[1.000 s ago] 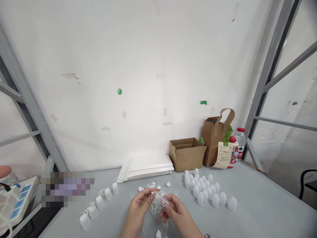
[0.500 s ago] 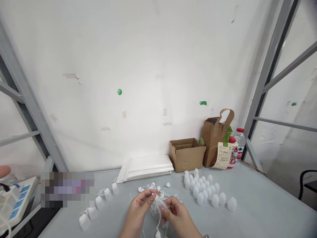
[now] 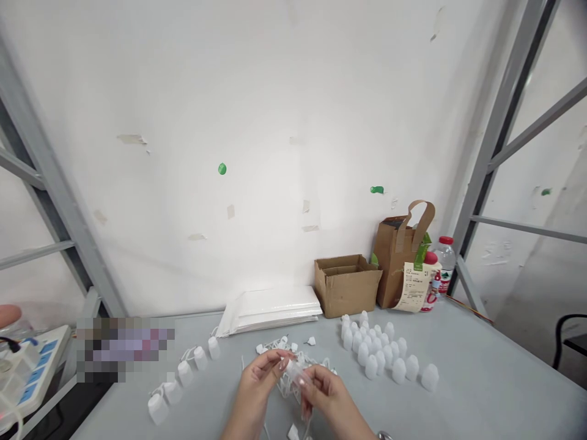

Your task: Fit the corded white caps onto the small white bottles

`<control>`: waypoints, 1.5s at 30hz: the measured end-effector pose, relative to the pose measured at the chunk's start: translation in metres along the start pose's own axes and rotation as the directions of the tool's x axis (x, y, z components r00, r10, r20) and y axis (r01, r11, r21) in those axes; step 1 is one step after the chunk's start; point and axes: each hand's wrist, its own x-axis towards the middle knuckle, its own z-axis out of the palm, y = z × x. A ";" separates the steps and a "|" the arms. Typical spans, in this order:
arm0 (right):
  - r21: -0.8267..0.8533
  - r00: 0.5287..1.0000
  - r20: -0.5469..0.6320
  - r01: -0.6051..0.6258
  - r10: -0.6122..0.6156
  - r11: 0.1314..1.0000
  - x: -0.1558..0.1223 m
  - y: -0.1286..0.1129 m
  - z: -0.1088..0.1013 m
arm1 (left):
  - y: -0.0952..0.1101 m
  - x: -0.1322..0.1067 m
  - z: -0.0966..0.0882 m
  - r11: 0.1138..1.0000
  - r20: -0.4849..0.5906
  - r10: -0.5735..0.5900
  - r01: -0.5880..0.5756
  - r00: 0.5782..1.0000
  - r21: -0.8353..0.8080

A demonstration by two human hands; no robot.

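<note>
My left hand (image 3: 262,380) pinches one end of a small translucent white plastic piece (image 3: 296,370), low in the middle of the head view. Gripping the other end, my right hand (image 3: 326,391) has its fingers curled round the clearer part. Fingers cover much of the piece. Under and around both hands lies a tangle of white cords (image 3: 285,386) with small white plugs (image 3: 311,341). To the left stands a slanting row of white capped pieces (image 3: 184,373), some with cords. On the right several frosted dome-shaped covers (image 3: 398,371) stand grouped together.
A stack of white flat packages (image 3: 275,300) lies by the wall, beside an open cardboard box (image 3: 351,294). Behind the covers are a brown paper bag (image 3: 387,269) and bottles (image 3: 444,256). A power strip (image 3: 46,360) sits at far left; grey metal posts (image 3: 59,165) flank the table.
My right hand's fingers have shifted slightly on the piece. A white cord that hung below the piece in front of the tangle now shows less. My left hand stays nearly still.
</note>
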 end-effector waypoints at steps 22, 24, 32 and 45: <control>0.325 0.996 -0.091 0.028 0.002 0.945 0.007 -0.004 -0.011 | 0.002 -0.002 0.005 0.878 0.170 -0.372 0.406 0.912 -0.254; 0.314 0.995 -0.098 0.032 -0.001 0.949 0.006 -0.004 -0.011 | 0.002 -0.003 0.006 0.874 0.163 -0.390 0.420 0.906 -0.245; 0.289 0.994 -0.109 0.044 -0.013 0.956 0.006 -0.005 -0.011 | 0.001 -0.003 0.006 0.860 0.153 -0.408 0.436 0.900 -0.266; 0.171 0.991 -0.131 0.054 -0.032 0.984 0.001 -0.015 -0.009 | 0.004 0.000 0.004 0.856 0.064 -0.388 0.385 0.920 -0.344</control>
